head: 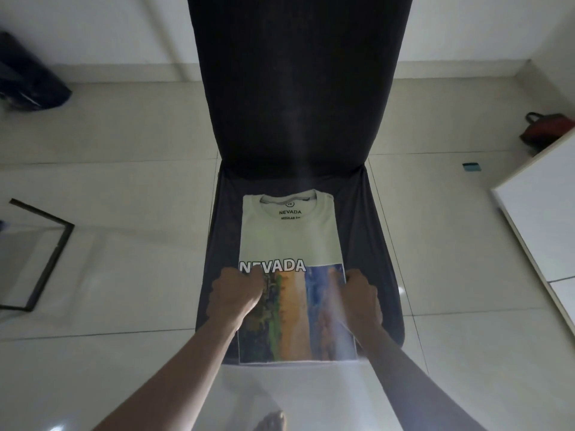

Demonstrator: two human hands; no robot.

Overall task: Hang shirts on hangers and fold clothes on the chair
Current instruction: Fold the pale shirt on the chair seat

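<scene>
A pale green T-shirt (289, 241) lies on the seat of a dark-covered chair (298, 88), folded into a narrow strip with the collar toward the backrest. It bears the word NEVADA and a colourful landscape print. My left hand (236, 290) grips the shirt's left edge beside the lettering, fingers curled. My right hand (362, 293) pinches the right edge at the same height. The shirt's lower part hangs off the seat's front toward me.
White tiled floor surrounds the chair. A black-framed panel (40, 253) lies on the floor at left, a dark bag (28, 76) far left, a red bag (547, 129) and a white cabinet edge (535, 228) at right. My foot (270, 421) shows below.
</scene>
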